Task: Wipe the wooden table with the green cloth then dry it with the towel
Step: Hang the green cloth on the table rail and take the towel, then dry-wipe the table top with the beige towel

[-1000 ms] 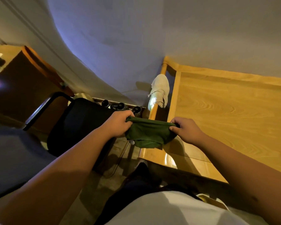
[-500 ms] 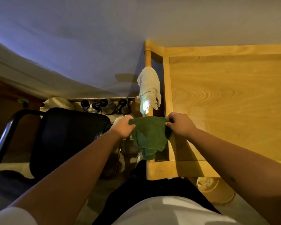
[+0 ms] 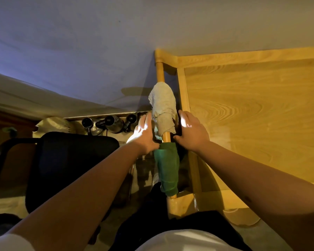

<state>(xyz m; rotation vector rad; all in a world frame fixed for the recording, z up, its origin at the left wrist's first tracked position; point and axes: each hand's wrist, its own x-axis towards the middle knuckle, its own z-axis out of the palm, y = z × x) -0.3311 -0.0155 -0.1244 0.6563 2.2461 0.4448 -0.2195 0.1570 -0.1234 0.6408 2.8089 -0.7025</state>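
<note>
The green cloth (image 3: 168, 169) hangs draped over a round wooden rail (image 3: 166, 137) along the left side of the wooden table (image 3: 252, 124). Further along the same rail hangs the pale grey towel (image 3: 163, 107). My left hand (image 3: 143, 134) is on the left of the towel's lower end with straight fingers, holding nothing. My right hand (image 3: 190, 131) is on the towel's right side, fingers extended, thumb near the rail. Neither hand grips the towel or the cloth.
A black chair (image 3: 69, 167) stands left of the rail. Dark metal pots and handles (image 3: 109, 122) sit on the floor by the wall. A pale wall rises behind the table. The table has a raised wooden rim (image 3: 243, 57).
Both hands let go of the green cloth, which now hangs on the rail. They moved forward to either side of the grey towel.
</note>
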